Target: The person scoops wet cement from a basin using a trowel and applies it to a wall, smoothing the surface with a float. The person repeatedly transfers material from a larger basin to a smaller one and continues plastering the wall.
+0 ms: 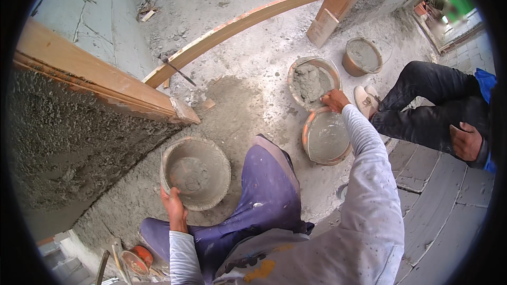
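Observation:
My left hand (pixel 174 208) is closed on the near-left rim of a wide bucket (pixel 222 166), which stands on the floor with a little wet mortar at its bottom. Reaching forward, my right hand (pixel 336 100) grips the lower right rim of another bucket (pixel 334 71). Thick grey mortar (pixel 310 80) is heaped inside that one. Just nearer to me, a third bucket (pixel 306 136) with an orange rim stands against it, with a grey coating or thin mix inside. The fingertips of my right hand are partly hidden by the hand itself.
A smaller bucket of mortar (pixel 351 66) stands at the far right. Beside it sits a person with dark trousers (pixel 417 87). A wooden board (pixel 232 31) crosses the floor between wooden frame posts (pixel 95 74). A thin tool (pixel 180 72) leans there. An orange bucket (pixel 141 256) lies lower left.

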The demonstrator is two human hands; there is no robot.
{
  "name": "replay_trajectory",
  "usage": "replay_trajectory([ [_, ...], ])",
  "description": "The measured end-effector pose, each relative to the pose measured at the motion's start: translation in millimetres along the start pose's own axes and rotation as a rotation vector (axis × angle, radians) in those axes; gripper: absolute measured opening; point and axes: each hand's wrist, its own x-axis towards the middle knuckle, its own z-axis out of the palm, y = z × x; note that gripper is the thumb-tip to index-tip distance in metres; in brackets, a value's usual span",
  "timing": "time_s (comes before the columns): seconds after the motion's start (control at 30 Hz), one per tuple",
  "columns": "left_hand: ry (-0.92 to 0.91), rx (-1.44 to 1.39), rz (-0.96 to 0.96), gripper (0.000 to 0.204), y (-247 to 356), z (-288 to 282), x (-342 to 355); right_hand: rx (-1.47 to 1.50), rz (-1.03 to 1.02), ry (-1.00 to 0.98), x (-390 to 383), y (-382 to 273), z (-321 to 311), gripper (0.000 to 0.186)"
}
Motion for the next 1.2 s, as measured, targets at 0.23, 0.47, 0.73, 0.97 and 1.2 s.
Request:
replay_trajectory([
  [0.23,-0.05,-0.038,0.007,0.062,14.8,23.6,3.9,0.683,0.065,-0.028,-83.9,6.3,-14.6,0.039],
  [0.47,-0.065,-0.116,0.023,0.065,14.9,65.2,0.6,0.335,-0.186,0.089,-191.4,-72.6,-126.9,0.042],
  [0.73,-0.039,-0.349,-0.029,0.065,34.8,69.6,-23.1,-0.222,-0.84,0.048,-260.5,-250.4,-90.6,0.038],
  [0.97,0.11,-0.157,0.033,0.063,49.6,-40.1,-22.7,-0.483,-1.12,0.317,-300.9,-407.3,38.1,0.05],
  [1.2,0.294,-0.09,-0.01,0.062,64.5,-275.1,-35.0,-0.173,-1.374,-0.309,-318.3,-559.8,177.8,0.049],
])
